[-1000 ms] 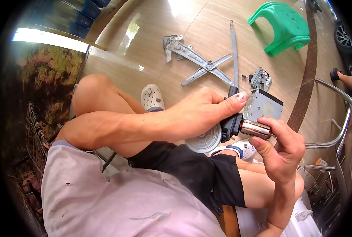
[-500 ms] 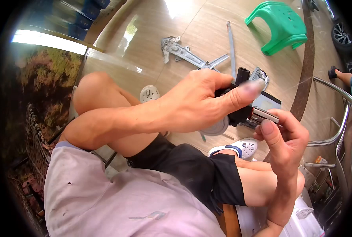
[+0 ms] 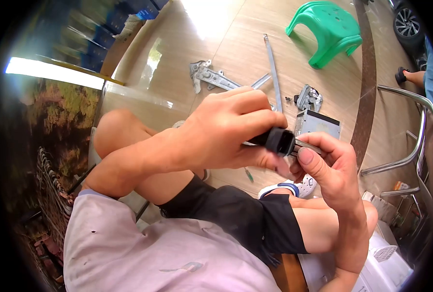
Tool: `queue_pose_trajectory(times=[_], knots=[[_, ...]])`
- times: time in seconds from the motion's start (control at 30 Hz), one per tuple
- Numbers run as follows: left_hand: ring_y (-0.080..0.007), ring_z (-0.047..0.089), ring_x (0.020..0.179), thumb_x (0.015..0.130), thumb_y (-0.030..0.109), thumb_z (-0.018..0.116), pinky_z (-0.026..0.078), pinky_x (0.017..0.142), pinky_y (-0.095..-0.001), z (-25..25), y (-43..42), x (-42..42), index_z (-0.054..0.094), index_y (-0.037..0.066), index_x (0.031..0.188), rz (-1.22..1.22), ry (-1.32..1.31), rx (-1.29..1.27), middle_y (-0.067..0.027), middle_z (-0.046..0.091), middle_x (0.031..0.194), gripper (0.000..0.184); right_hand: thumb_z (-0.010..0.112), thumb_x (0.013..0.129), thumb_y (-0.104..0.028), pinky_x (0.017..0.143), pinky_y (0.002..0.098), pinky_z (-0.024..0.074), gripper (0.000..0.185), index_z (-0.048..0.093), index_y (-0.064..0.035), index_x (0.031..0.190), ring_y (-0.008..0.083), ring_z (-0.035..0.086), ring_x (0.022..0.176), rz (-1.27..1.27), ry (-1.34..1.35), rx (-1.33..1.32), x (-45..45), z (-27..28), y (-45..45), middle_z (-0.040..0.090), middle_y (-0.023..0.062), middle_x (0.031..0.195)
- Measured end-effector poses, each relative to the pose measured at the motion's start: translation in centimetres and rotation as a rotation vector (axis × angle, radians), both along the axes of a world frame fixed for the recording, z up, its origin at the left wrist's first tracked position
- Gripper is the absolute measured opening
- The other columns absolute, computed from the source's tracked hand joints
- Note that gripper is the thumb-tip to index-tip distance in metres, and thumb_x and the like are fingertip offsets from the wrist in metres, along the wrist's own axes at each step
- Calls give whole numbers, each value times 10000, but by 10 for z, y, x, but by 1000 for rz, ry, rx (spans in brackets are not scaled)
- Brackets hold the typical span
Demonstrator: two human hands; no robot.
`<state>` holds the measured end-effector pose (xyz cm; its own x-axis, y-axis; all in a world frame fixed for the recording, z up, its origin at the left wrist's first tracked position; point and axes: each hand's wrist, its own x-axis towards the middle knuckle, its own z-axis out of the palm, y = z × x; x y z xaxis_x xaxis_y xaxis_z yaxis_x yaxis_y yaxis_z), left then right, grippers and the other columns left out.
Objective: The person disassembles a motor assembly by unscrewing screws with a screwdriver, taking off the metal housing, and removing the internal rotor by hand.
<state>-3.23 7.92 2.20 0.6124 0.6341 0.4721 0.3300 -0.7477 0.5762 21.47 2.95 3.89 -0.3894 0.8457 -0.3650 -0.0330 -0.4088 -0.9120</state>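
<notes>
My left hand (image 3: 233,134) is closed around a black plastic part (image 3: 279,141) with an open, socket-like end facing right. Most of that part is hidden behind the fingers. Close against it, my right hand (image 3: 331,163) pinches a slim metal piece (image 3: 301,144) between thumb and fingers. The metal piece points at the black part's right side; whether it sits inside the part, I cannot tell.
On the tiled floor lie a metal window regulator (image 3: 211,75), a long metal strip (image 3: 273,73), a small metal mechanism (image 3: 310,99) and a silver box (image 3: 318,124). A green stool (image 3: 326,29) stands beyond. Chrome tubing (image 3: 416,97) and another person's leg (image 3: 415,78) are at right.
My left hand has turned the black part, so its socket end now faces right and its round grey underside is out of sight. Both hands have shifted slightly left.
</notes>
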Motion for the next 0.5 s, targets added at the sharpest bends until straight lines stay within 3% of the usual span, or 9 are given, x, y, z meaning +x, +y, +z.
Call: queue_pose_trajectory(times=[0.07,0.1,0.17,0.23,0.3,0.33,0.43,0.5], knots=[[-256,616,737,764,584,759,495,620,-361,3,4,-1,712,33,1053,-38,2,101,-97,618,856,624,697,983,-239,695,265,563,364,631,63,1176,130,689,780,-23,42,41,0,0,-2,705,83,853],[-263,635,784,781,683,678,512,648,-355,7,5,-4,706,-4,1059,-61,30,96,-108,638,879,742,699,981,-237,698,265,563,367,629,63,1180,132,690,781,-42,71,51,-1,0,-3,704,82,853],[-276,631,783,736,661,727,520,679,-362,18,10,-5,700,18,1083,-91,-33,134,-104,639,916,731,703,978,-234,702,267,564,372,625,63,1187,136,692,783,-82,128,74,-1,0,-4,701,80,854],[-264,658,862,813,760,486,541,727,-351,25,10,-5,675,-14,1146,-27,-97,75,-151,645,994,864,709,973,-231,707,266,562,379,621,65,1194,133,687,785,-110,157,128,1,-2,-4,703,83,871],[-251,684,941,890,860,246,563,775,-340,28,8,-4,651,-47,1208,211,-167,-172,-198,651,1072,1043,712,970,-230,710,265,557,389,616,67,1203,127,679,786,-144,161,185,3,-4,-3,703,84,886],[-232,700,887,916,841,235,573,721,-318,30,9,5,635,-42,1236,407,-223,-317,-188,667,1021,1020,713,970,-231,710,263,554,395,613,68,1208,123,673,786,-162,152,213,5,-4,-2,703,84,894],[-180,690,646,958,792,251,553,533,-273,36,22,-20,641,-22,1168,349,-49,-995,-152,689,834,928,721,964,-223,711,263,553,402,608,70,1215,110,652,791,-193,120,275,9,-4,-1,701,77,913],[-174,648,543,980,746,323,506,463,-266,34,20,-22,654,-12,1031,248,-109,-1272,-123,669,717,828,725,960,-207,721,264,559,395,607,70,1216,103,643,803,-191,93,300,11,-4,-2,699,72,933]])
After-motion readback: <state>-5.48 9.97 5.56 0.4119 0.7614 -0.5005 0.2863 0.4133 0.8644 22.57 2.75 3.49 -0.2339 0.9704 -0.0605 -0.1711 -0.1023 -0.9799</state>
